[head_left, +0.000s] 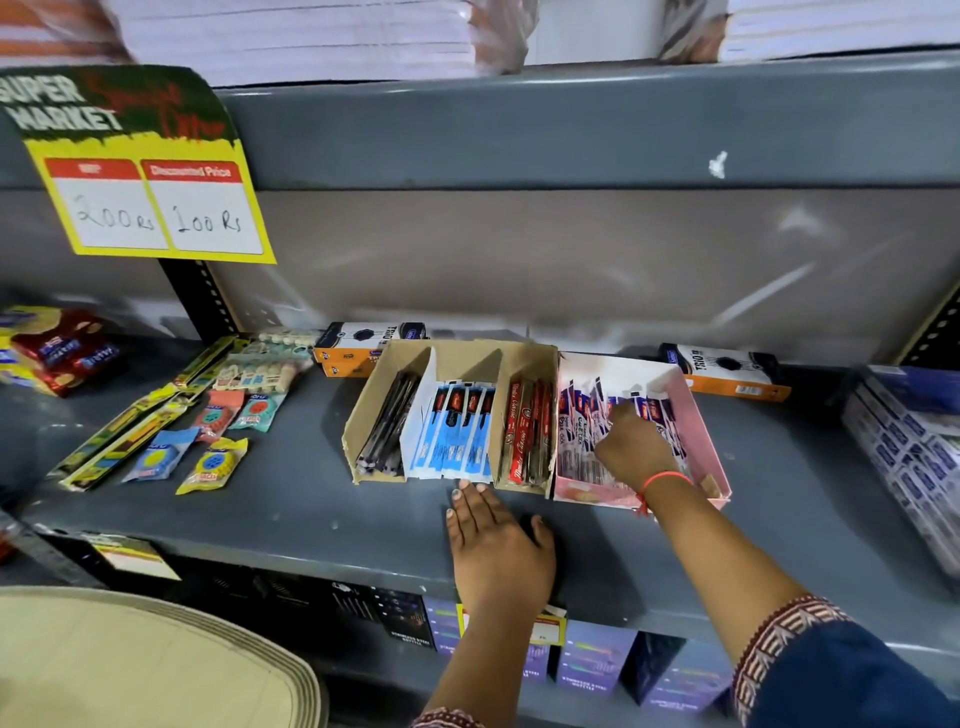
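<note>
A pink box (701, 431) on the grey shelf (291, 509) holds purple-and-white pen packets (582, 415). My right hand (631, 447) reaches into it with fingers curled down among the packets; whether they grip one is hidden. My left hand (493, 545) lies flat on the shelf, fingers straight, fingertips touching the front of the brown cardboard tray (363, 415). That tray holds black pens (387, 431), blue packets (457, 431) and red packets (530, 431) in separate sections.
Loose small packets and long strips (171, 431) lie at the left. Orange-and-black boxes (363, 343) stand behind the tray, another (727, 374) to the right. Blue packs (909, 447) fill the right edge. A yellow price sign (150, 208) hangs above.
</note>
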